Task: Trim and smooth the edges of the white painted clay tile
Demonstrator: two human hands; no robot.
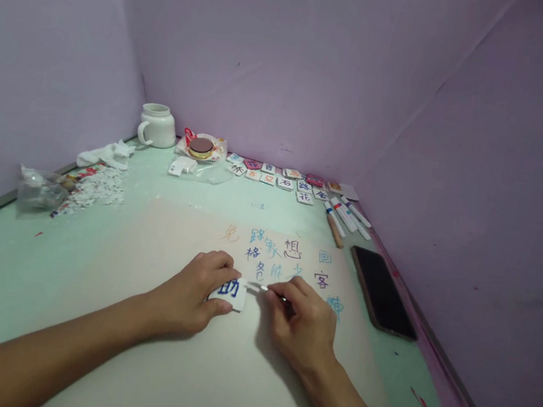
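My left hand (pixel 195 294) grips a small white square card (pixel 235 300) by its left side, thumb below and fingers above. A blue Chinese character is on the card, partly covered by the fingers. In a pinch, my right hand (pixel 302 322) holds a thin knife-like tool (pixel 256 287). Its pale narrow tip points left at the card's upper right edge; I cannot tell whether it touches. Both hands are over a large pale sheet (pixel 151 375), with coloured handwritten characters (pixel 292 249) just beyond them.
Lettered cards (pixel 285 183) lie in rows at the back, beside several markers (pixel 343 213). A dark phone (pixel 383 292) rests at right. At left are white scraps (pixel 99 189) and a clear plastic bag (pixel 41 191). A white mug (pixel 157 127) and gold-rimmed round container (pixel 201 147) stand behind.
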